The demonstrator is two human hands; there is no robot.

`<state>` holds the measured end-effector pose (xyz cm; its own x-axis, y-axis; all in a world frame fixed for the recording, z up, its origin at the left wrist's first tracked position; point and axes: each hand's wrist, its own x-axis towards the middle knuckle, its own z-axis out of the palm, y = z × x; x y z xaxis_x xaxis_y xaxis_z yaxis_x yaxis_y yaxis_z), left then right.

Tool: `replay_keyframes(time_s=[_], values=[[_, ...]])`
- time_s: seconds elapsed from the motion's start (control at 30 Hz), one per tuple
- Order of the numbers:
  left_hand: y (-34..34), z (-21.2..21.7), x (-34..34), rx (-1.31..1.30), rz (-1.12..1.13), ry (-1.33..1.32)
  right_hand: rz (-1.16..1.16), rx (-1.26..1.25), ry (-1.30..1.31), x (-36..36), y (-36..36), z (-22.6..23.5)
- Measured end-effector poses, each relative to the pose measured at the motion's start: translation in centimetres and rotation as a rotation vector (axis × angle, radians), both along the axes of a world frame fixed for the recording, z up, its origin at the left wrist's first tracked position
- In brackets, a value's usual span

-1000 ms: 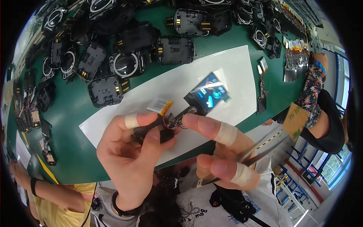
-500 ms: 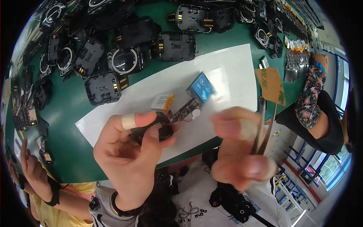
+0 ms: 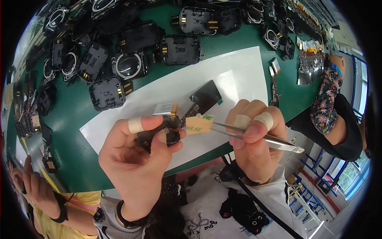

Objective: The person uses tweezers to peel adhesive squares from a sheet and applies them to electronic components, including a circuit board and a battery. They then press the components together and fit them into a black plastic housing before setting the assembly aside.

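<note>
The left hand (image 3: 133, 159) pinches a small black part (image 3: 159, 137) above the white paper (image 3: 242, 71) on the counter (image 3: 75, 119), steadying it so the right hand (image 3: 254, 145), fingers closed on tweezers (image 3: 254, 135), can bring a tan sticker (image 3: 199, 124) against it.

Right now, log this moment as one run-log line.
left hand: grips small black module | right hand: tweezers hold tan sticker at module | below: white sheet

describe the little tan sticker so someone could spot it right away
Start at the white paper sheet on the green table. Over its near edge, the right hand holds metal tweezers. At their tip is the tan label, the only small beige rectangle there, touching the dark part in the left hand.
</note>
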<state>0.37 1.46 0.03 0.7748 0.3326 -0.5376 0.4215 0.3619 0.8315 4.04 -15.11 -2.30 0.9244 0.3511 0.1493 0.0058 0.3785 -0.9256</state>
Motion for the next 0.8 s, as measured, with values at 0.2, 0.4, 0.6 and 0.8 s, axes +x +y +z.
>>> replay_keyframes(time_s=[0.2, 0.4, 0.6, 0.8], values=[[0.0, -0.3, -0.1, 0.007, 0.012, -0.015, -0.082, 0.025, 0.147, -1.1, 1.3, 0.3], [-0.1, -0.2, -0.1, 0.015, 0.001, -0.034, -0.053, -0.171, 0.131, -0.9, 0.9, 0.5], [0.0, -0.1, -0.3, 0.038, -0.052, -0.014, 0.022, -0.313, -0.335, 0.3, 0.1, 0.0], [0.3, -0.4, -0.6, -0.005, -0.102, -0.115, -0.114, 0.091, 0.351, -0.7, 1.3, 1.2]])
